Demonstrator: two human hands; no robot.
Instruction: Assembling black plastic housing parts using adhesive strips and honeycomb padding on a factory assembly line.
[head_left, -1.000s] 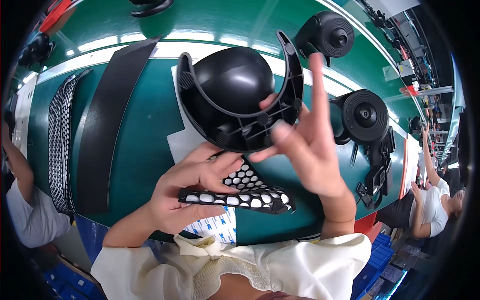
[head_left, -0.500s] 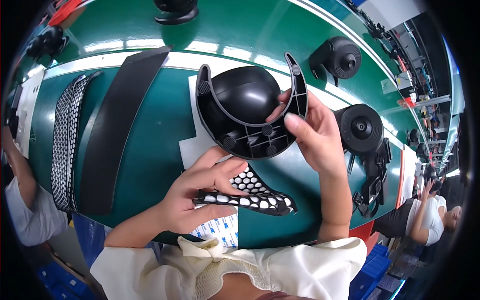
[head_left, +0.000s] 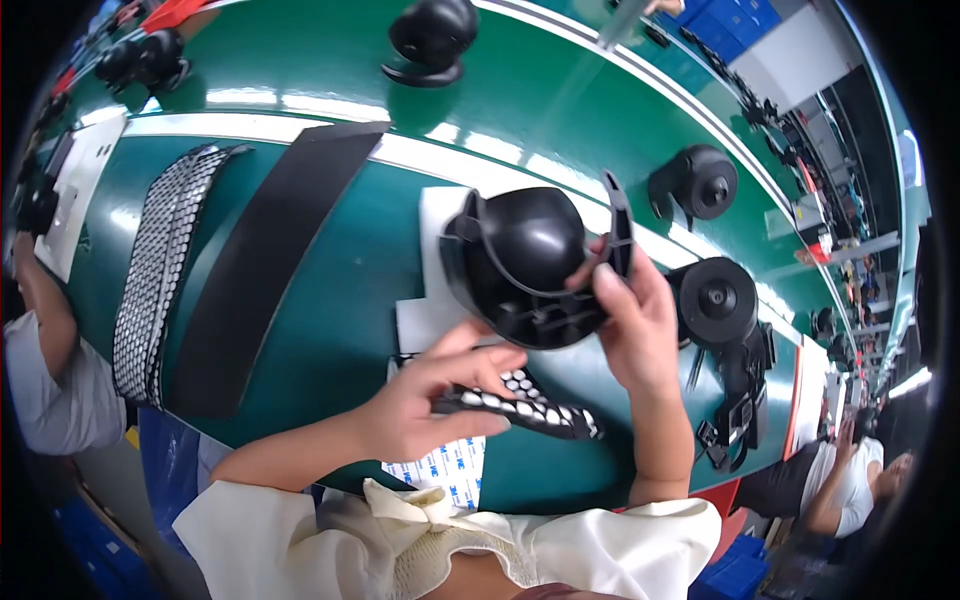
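Note:
My right hand [head_left: 640, 325] grips a black domed plastic housing [head_left: 525, 262] by its lower right rim and holds it tilted above the green table [head_left: 330, 300]. My left hand [head_left: 425, 400] pinches a black sheet of round white adhesive pads [head_left: 525, 405] just below the housing. A white sheet [head_left: 435, 235] lies flat on the table under the housing.
A long black panel [head_left: 255, 265] and a honeycomb mesh strip [head_left: 160, 260] lie at the left. More black housings [head_left: 695, 180] [head_left: 715, 300] [head_left: 432, 35] sit at the right and far side. Other people work at the left edge [head_left: 45, 330] and lower right [head_left: 840, 480].
My right hand has closed onto the housing's rim, from fingers spread above it. The housing has shifted and turned to the right. My left hand keeps the pad sheet.

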